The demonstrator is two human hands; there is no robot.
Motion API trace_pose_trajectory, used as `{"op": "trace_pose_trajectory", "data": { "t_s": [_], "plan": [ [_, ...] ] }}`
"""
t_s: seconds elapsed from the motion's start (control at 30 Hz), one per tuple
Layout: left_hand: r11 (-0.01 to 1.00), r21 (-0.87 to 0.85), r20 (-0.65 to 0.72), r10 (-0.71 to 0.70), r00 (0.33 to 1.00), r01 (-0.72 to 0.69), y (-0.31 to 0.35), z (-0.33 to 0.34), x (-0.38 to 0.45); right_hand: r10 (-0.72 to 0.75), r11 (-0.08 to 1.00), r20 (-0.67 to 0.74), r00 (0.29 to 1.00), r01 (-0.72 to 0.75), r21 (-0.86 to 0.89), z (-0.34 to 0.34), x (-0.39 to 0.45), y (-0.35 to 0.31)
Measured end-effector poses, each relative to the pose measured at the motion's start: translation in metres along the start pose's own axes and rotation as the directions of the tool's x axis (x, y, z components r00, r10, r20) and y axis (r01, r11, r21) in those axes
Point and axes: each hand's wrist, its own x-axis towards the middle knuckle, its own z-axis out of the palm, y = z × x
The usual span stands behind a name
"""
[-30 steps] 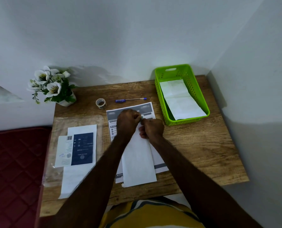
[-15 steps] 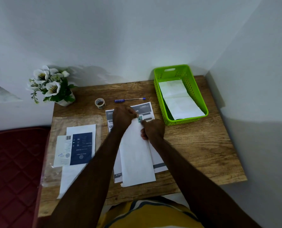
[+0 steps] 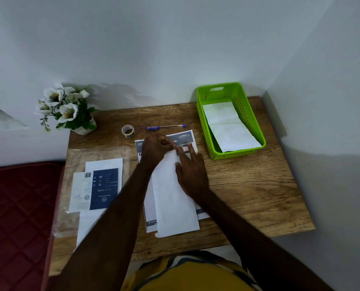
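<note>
envelope [image 3: 175, 202] lies flat on the printed sheet [image 3: 183, 137], mid counter [image 3: 248, 185], right in front of the person

long axis runs from the near edge toward the wall, far end leaning slightly left

both hands are at that far end:
- right hand [image 3: 190, 173] lies flat on the envelope, fingers straight and pointing along the axis, tips pressing the far short edge
- left hand [image 3: 155, 149] is curled at the far-left corner, fingertips pinching that same edge; can't tell if something small sits between them

my read: the far end is being sealed or stuck down. next stroke should run across the short edge, not along the length. right hand is better placed, already on top; left only has to hold the corner so the envelope doesn't slide on the sheet

tape roll [image 3: 128, 131] and pen [image 3: 165, 127] sit just beyond, apart from both hands; green basket [image 3: 238, 91] off to the right
</note>
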Motion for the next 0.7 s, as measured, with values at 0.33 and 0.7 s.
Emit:
{"op": "trace_pose_trajectory", "data": {
  "t_s": [0.33,0.7],
  "plan": [
    [0.999,-0.009,-0.008,-0.038,0.999,0.038,-0.003,0.004,0.0,-0.252,0.945,0.125,0.96,0.272,-0.18,0.002,-0.013,0.023],
    [0.999,-0.014,0.001,-0.033,0.999,0.033,-0.001,0.001,0.001,-0.11,0.988,0.279,0.954,0.136,-0.075,0.002,-0.002,0.029]
  ]
}}
